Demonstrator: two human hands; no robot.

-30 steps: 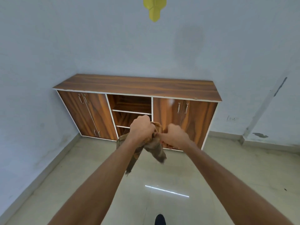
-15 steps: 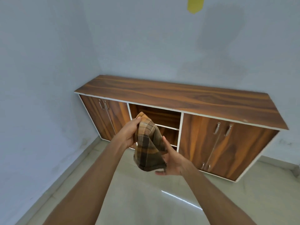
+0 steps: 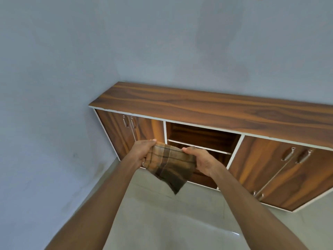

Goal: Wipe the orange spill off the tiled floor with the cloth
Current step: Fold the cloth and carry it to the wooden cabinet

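Now you are holding the brown and orange checked cloth (image 3: 170, 164) up in the air with both hands. Your left hand (image 3: 142, 153) is gripping the left edge of it, with the fingers curled around the fabric. Your right hand (image 3: 202, 160) is pinching the right edge, with the thumb lying on top. The cloth is stretching between your hands, and one dark corner is hanging down. It is floating above the pale shiny tiled floor (image 3: 162, 222), not touching it. Behind your hands, the long brown wooden cabinet (image 3: 207, 105) is standing against the grey-blue wall (image 3: 144, 42). Its open middle shelves (image 3: 200, 139) are showing just past the cloth.
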